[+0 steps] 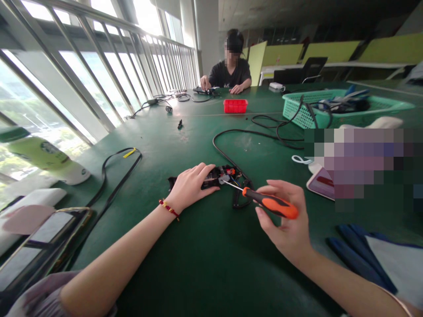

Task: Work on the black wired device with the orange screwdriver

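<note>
An opened black device housing (228,171) lies on the green table, with coloured wires and a red part showing inside; what device it is I cannot tell. My left hand (191,186) rests over its left part, fingers closed round it and hiding that end. In my right hand (292,229) is an orange and black screwdriver (271,203), held by the handle between thumb and fingers. Its thin metal shaft points left, and the tip is at the exposed inside of the housing. A loose black curved piece (241,198) sits beside the housing, below the shaft.
A black cable (215,143) loops from the housing toward a green basket (299,110) of tools. Farther back are a red box (235,106) and a small black part (180,124). A bottle (42,156) stands left; gloves (360,251) lie right. Another person sits opposite.
</note>
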The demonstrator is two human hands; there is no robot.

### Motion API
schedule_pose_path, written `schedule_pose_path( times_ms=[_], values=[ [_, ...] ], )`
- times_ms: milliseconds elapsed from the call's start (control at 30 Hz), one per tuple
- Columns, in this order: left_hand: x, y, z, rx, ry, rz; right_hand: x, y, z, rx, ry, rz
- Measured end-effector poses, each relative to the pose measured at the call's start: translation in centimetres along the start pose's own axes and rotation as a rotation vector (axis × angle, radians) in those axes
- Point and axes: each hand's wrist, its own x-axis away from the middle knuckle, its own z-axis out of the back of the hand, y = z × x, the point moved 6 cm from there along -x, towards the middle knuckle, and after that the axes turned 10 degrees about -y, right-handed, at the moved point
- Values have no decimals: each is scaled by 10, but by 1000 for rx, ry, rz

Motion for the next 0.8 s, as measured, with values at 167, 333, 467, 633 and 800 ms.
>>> schedule_pose_path(
  times_ms=[167, 333, 467, 633, 800],
  values=[
    [0, 0, 0, 8, 5, -1, -1, 2, -2, 42, -63, -43],
    [0, -1, 0, 18, 5, 0, 1, 0, -3, 69, -75, -33],
    [0, -1, -1, 12, 2, -2, -1, -4, 2, 49, 37, 36],
    [0, -1, -1, 18, 5, 0, -2, -6, -8, 127, -183, 17],
    [0, -1, 0, 7, 0, 7, -1, -8, -4, 184, -149, 29]
  ],
)
